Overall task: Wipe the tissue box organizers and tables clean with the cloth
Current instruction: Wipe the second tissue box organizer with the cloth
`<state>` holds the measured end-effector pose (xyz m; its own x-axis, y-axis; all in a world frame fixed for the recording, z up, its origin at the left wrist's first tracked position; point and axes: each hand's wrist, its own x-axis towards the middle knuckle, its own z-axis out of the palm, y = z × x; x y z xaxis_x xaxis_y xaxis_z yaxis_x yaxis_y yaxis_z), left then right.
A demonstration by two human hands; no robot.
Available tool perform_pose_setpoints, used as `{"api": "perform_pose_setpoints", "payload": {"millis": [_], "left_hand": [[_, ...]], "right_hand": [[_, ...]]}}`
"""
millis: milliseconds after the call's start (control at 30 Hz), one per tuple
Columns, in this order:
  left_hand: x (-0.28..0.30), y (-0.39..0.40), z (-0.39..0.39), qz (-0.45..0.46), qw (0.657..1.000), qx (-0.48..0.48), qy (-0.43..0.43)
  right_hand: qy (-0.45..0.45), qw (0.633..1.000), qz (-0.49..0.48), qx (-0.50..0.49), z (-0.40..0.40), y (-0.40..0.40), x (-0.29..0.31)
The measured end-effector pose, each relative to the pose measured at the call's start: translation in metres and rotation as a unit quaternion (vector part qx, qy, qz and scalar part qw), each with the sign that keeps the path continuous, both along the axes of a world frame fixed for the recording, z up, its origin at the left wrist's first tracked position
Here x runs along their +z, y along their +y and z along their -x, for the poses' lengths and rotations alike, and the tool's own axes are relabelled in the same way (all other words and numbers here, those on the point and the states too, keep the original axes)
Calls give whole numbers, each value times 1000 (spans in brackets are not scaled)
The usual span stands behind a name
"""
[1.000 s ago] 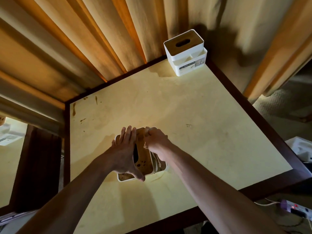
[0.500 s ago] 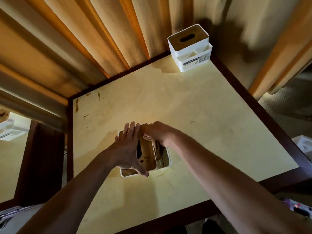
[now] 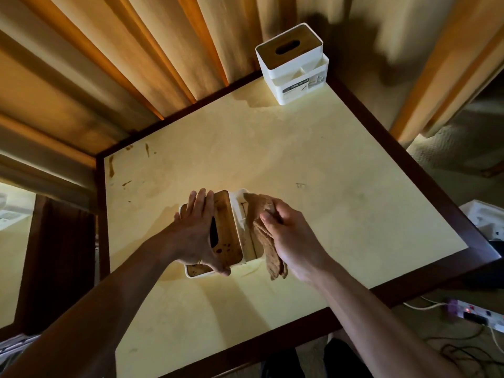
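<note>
Fingers of the right hand (image 3: 289, 236) curl round the cloth (image 3: 266, 236); left hand (image 3: 195, 236) lies flat, steadying the near organizer (image 3: 231, 233).
Cloth hangs over the organizer's right-hand compartments, its long axis running away from the person; the right hand is nearer; table (image 3: 300, 148) stains lie far-left.

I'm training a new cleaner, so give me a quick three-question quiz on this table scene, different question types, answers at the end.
1. True or false: the left hand rests on the near tissue box organizer.
2. Which hand grips the brown cloth: A) left, B) right, C) neither?
3. Fill in: the second tissue holder stands at the table's far ____.

Key: 1 true. 2 B, the right hand. 3 corner.
</note>
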<state>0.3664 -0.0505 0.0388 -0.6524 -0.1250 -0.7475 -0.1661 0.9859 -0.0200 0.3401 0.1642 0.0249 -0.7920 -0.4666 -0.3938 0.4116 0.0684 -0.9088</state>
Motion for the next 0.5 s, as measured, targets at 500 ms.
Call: {"api": "perform_pose_setpoints", "payload": {"millis": [500], "left_hand": [[2, 4, 1, 17, 1000, -9, -4]], "right_hand": [[-160, 979, -78, 96, -16, -56, -33]]}}
